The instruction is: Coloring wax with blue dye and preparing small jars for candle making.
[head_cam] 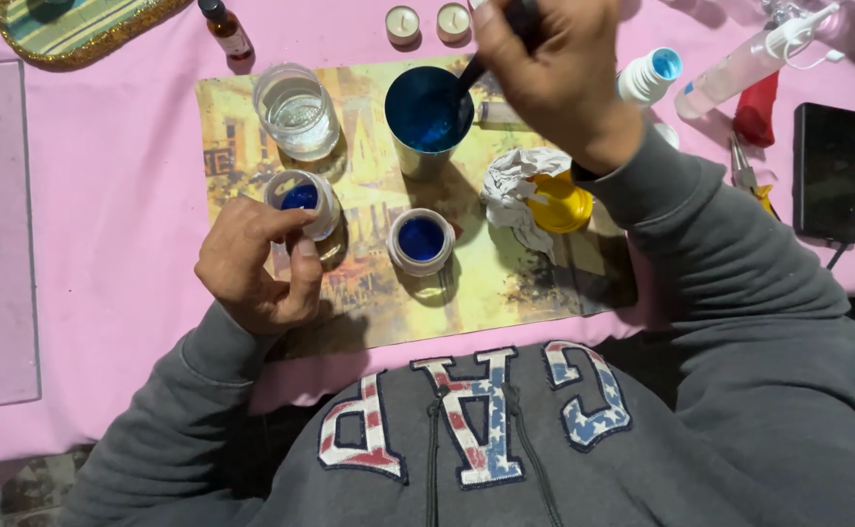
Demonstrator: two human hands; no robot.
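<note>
Presently the right hand (554,73) has its grip closed on a dark stirring stick (473,70), tip down in the metal cup (426,115) of blue liquid. The stick's long axis slants from the hand, above and right of the cup, down-left into it. Left hand (257,265), below-left of the cup, pinches a small jar of blue pigment (303,200) on the printed mat (506,283). Judgement: slow strokes kept off the wall, cup upright, would avoid splashing the mat or the crumpled cloth (515,190) just right of the cup.
</note>
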